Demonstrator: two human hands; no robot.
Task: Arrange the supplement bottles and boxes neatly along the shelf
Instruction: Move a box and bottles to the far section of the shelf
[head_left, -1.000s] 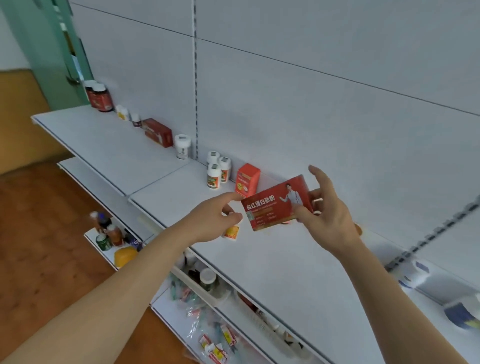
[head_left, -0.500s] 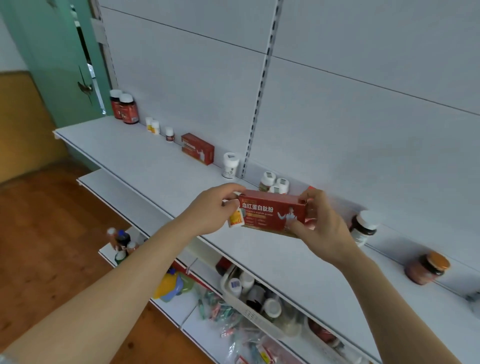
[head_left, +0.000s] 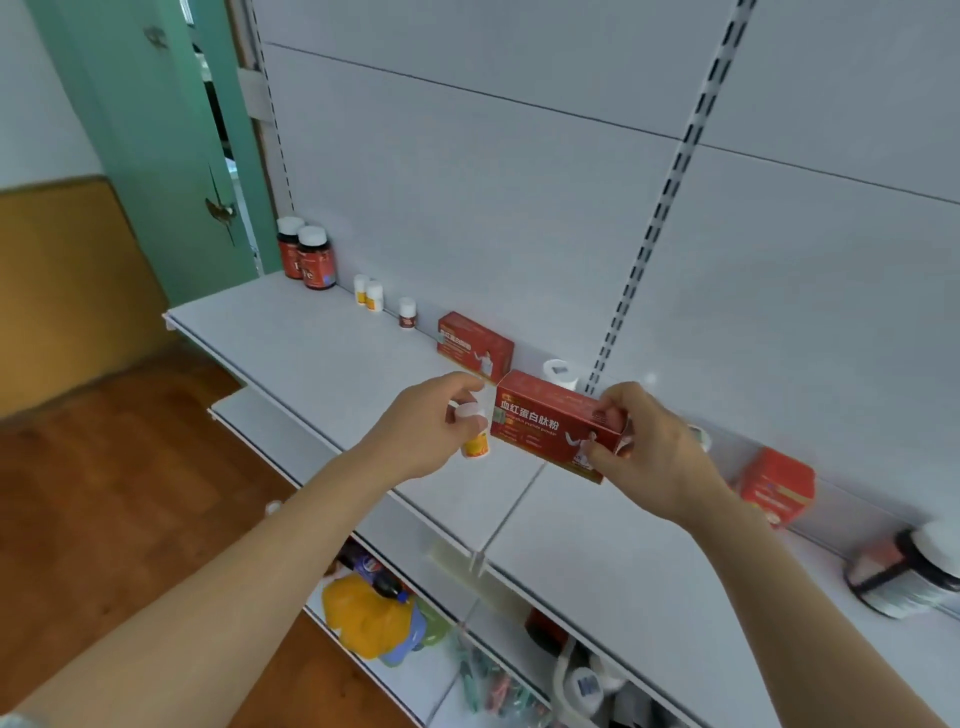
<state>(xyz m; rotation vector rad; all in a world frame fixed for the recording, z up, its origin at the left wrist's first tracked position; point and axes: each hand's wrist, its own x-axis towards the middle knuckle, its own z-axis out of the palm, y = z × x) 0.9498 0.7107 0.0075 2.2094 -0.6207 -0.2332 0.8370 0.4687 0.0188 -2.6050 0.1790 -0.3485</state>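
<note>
Right hand (head_left: 649, 447) grips the red box (head_left: 550, 423) above the shelf (head_left: 311, 353); left hand (head_left: 431, 431) fingers pinch what looks like a small yellow bottle (head_left: 476, 447).

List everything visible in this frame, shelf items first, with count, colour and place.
Shelf: one, white, running along the wall.
Dark bottles: two, red labels, white caps, far left end.
Small bottles: three, white, right of the dark pair.
Standing box: one, red, at the back wall.
White-capped bottle: one, behind the held box.
Held box: one, red, above the shelf.
Small yellow bottle: one, white cap, in the left hand.
Square box: one, red, at right.
Dark jar: one, blurred, far right.
Left hand: holds the bottle.
Right hand: grips the held box.
</note>
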